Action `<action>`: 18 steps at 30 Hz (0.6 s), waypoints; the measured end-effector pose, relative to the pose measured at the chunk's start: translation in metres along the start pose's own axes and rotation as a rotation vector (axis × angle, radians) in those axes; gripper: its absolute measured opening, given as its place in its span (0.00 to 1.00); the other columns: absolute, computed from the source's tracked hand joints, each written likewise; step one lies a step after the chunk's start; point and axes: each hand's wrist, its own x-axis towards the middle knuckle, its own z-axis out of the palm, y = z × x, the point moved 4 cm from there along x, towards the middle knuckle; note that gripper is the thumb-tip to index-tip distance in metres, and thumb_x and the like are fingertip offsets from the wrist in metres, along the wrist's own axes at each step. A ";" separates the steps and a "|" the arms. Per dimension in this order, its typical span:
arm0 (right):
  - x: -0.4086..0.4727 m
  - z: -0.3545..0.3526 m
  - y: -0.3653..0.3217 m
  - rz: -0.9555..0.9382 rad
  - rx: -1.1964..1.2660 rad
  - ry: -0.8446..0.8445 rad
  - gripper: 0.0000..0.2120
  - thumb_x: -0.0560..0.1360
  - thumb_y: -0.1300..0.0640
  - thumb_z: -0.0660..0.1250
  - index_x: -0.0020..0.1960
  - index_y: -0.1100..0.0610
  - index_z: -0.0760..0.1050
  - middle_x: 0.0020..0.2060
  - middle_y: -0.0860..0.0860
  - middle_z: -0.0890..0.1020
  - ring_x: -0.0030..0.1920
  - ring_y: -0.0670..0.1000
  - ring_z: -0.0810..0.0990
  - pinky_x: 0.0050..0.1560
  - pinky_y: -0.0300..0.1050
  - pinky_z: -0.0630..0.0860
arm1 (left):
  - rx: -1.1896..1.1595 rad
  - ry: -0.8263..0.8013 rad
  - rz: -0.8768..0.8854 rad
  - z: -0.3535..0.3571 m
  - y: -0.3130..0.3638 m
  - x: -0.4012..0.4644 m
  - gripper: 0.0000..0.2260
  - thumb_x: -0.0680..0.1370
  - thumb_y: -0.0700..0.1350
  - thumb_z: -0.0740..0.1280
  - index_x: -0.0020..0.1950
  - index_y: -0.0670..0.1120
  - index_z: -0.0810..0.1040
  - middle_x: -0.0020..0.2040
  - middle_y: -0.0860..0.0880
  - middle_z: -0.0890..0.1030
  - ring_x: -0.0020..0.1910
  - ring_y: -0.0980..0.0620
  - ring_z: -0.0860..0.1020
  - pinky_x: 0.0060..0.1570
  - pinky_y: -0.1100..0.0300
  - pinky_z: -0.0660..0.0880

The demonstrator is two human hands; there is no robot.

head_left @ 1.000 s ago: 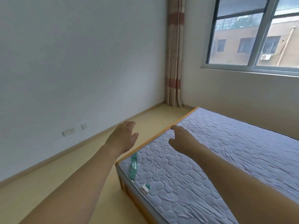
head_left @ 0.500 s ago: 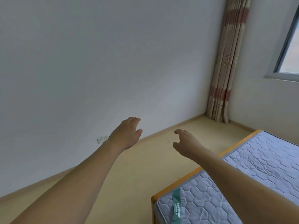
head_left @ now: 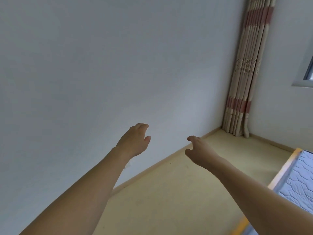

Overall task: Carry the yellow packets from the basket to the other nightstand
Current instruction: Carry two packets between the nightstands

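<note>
Both of my arms reach forward in front of me. My left hand [head_left: 135, 141] hangs in the air before the white wall, fingers loosely curled, holding nothing. My right hand [head_left: 199, 150] is level with it and a little to the right, over the floor, fingers also relaxed and empty. No yellow packets, basket or nightstand appear in the view.
A plain white wall [head_left: 101, 73] fills the left and centre. Pale yellow floor [head_left: 177, 192] runs along it to a striped curtain [head_left: 245, 73] in the corner. A bed corner with a quilted mattress [head_left: 299, 180] sits at the right edge, a window frame [head_left: 307, 73] above it.
The view has swung left, away from the bed and window toward the wall. The bed has slid to the right edge. Both hands stay out in front, empty.
</note>
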 end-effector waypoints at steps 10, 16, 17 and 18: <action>0.220 0.015 0.063 0.141 -0.013 0.079 0.27 0.76 0.57 0.61 0.74 0.57 0.61 0.71 0.52 0.67 0.64 0.53 0.72 0.58 0.44 0.70 | -0.048 -0.061 0.187 0.084 -0.024 0.239 0.23 0.83 0.51 0.56 0.77 0.48 0.60 0.77 0.52 0.61 0.74 0.50 0.61 0.68 0.55 0.63; 0.364 -0.010 0.112 0.180 -0.020 0.120 0.27 0.76 0.58 0.61 0.75 0.57 0.61 0.71 0.52 0.68 0.66 0.52 0.71 0.59 0.42 0.69 | -0.023 -0.052 0.247 0.119 -0.019 0.407 0.23 0.83 0.51 0.56 0.78 0.48 0.59 0.78 0.52 0.61 0.75 0.50 0.60 0.69 0.56 0.61; 0.388 -0.020 0.121 0.191 -0.019 0.143 0.28 0.76 0.58 0.61 0.75 0.57 0.61 0.70 0.52 0.68 0.64 0.52 0.72 0.58 0.43 0.71 | -0.015 -0.044 0.261 0.122 -0.016 0.436 0.23 0.83 0.51 0.56 0.78 0.48 0.59 0.78 0.51 0.61 0.75 0.50 0.60 0.70 0.56 0.61; 0.410 -0.030 0.129 0.202 -0.007 0.166 0.28 0.76 0.58 0.61 0.75 0.56 0.61 0.70 0.52 0.68 0.62 0.52 0.73 0.57 0.44 0.73 | -0.014 -0.034 0.273 0.126 -0.012 0.464 0.23 0.83 0.51 0.56 0.78 0.48 0.59 0.78 0.51 0.61 0.75 0.50 0.60 0.70 0.56 0.61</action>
